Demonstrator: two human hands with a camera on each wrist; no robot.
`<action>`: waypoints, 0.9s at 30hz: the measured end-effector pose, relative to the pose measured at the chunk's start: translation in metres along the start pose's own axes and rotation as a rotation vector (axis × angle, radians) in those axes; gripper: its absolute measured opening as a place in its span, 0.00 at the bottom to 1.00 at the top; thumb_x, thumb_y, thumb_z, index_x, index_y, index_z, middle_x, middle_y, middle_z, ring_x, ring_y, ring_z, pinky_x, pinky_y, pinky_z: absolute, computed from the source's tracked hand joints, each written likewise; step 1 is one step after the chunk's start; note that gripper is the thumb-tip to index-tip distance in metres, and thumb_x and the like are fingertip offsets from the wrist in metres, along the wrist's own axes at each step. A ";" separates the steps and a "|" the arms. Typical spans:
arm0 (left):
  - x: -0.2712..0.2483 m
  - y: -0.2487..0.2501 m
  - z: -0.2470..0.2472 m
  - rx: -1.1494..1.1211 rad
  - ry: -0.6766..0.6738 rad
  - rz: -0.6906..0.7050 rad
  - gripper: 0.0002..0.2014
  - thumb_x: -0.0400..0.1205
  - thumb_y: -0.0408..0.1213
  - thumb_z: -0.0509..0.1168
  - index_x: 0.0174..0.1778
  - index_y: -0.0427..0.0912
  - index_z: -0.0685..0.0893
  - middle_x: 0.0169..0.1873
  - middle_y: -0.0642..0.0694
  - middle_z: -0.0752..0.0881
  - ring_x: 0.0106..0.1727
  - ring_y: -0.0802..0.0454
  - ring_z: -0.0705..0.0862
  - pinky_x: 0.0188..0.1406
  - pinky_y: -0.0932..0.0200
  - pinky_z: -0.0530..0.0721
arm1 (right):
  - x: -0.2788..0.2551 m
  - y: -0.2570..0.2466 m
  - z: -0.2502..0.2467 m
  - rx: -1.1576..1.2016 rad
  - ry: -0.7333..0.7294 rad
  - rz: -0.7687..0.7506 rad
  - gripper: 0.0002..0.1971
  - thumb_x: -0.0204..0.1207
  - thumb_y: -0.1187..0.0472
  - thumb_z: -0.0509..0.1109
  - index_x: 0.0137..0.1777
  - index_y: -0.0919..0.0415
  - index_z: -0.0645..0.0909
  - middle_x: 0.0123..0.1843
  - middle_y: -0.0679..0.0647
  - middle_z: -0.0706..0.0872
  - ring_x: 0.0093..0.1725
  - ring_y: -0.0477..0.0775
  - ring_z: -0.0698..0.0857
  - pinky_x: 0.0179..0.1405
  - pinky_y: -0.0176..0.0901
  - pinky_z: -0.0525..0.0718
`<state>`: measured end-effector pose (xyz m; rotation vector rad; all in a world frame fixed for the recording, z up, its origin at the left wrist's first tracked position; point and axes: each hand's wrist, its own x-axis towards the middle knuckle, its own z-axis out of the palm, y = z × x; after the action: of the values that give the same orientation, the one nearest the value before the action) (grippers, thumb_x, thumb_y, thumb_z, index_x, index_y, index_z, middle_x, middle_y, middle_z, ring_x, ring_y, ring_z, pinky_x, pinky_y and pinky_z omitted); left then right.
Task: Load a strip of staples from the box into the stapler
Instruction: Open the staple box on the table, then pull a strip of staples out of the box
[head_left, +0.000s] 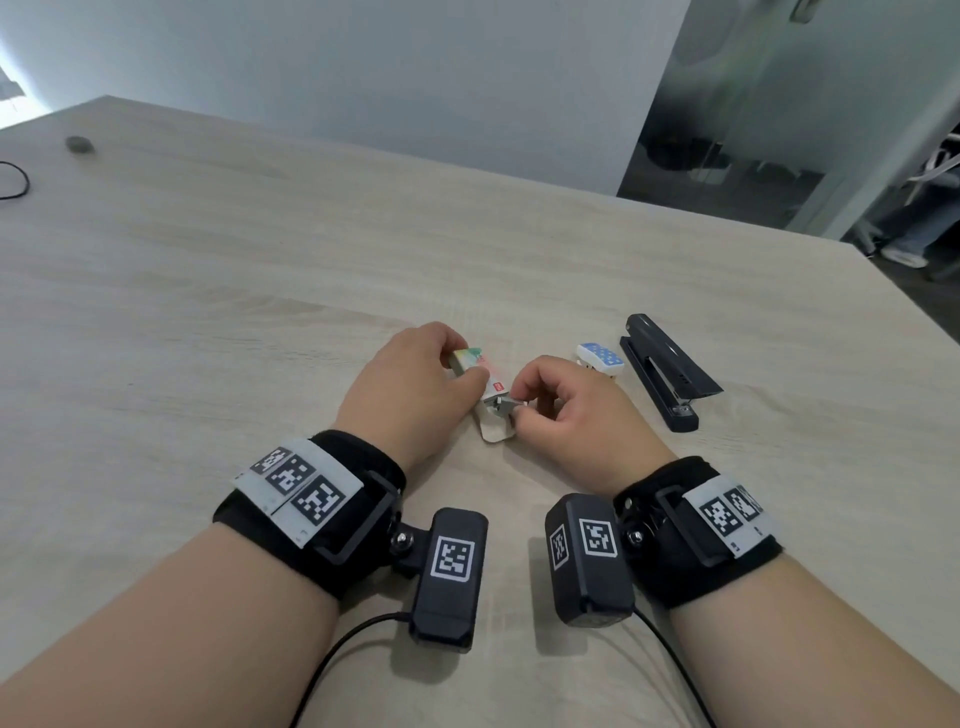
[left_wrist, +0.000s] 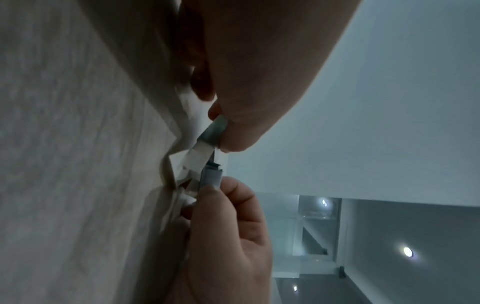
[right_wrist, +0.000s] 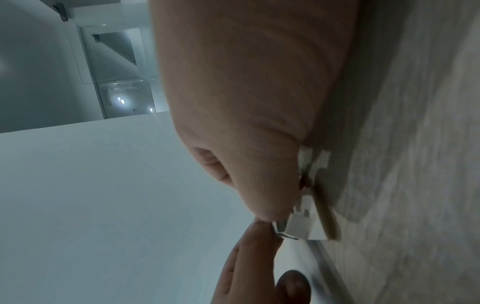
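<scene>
My left hand (head_left: 467, 374) grips the small colourful staple box (head_left: 491, 382), which lies on the table with its end flap (head_left: 496, 432) open toward me. My right hand (head_left: 511, 404) pinches a silver staple strip (head_left: 500, 404) at the box's open end. In the left wrist view the strip (left_wrist: 211, 174) sticks out of the box (left_wrist: 200, 156), between the left hand (left_wrist: 218, 121) above and the right hand (left_wrist: 215, 191) below. The right wrist view shows the strip (right_wrist: 281, 226) at my right hand's (right_wrist: 267, 221) fingertips. The black stapler (head_left: 670, 369) lies closed to the right, untouched.
A small blue-and-white dotted object (head_left: 600, 358) sits between my right hand and the stapler. A dark round object (head_left: 79, 144) and a black cable (head_left: 15, 182) are at the table's far left. The wooden table's (head_left: 260, 286) right edge runs past the stapler.
</scene>
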<state>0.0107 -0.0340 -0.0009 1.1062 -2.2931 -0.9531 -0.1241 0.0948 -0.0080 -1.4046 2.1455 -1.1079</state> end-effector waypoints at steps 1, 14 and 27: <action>-0.001 0.000 -0.001 0.080 0.001 0.014 0.16 0.81 0.50 0.68 0.64 0.52 0.85 0.59 0.52 0.83 0.57 0.51 0.83 0.54 0.55 0.78 | 0.001 0.001 0.000 -0.021 -0.008 -0.008 0.10 0.65 0.44 0.69 0.41 0.49 0.83 0.33 0.50 0.84 0.29 0.41 0.75 0.33 0.40 0.77; 0.004 -0.005 -0.001 0.181 -0.013 -0.070 0.16 0.81 0.56 0.65 0.65 0.63 0.82 0.60 0.57 0.82 0.65 0.50 0.82 0.64 0.45 0.69 | 0.004 0.005 -0.004 -0.202 0.241 0.085 0.03 0.75 0.60 0.71 0.44 0.49 0.83 0.40 0.40 0.83 0.36 0.42 0.79 0.37 0.38 0.75; -0.018 0.007 0.002 -0.351 0.064 -0.028 0.07 0.83 0.43 0.67 0.52 0.60 0.87 0.51 0.63 0.81 0.55 0.57 0.82 0.65 0.41 0.83 | -0.002 0.017 -0.023 -0.215 0.495 0.158 0.17 0.79 0.61 0.67 0.64 0.45 0.86 0.64 0.42 0.77 0.52 0.41 0.80 0.48 0.43 0.79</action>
<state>0.0162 -0.0158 0.0020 1.0033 -1.9652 -1.2527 -0.1483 0.1101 -0.0066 -1.0953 2.7388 -1.2982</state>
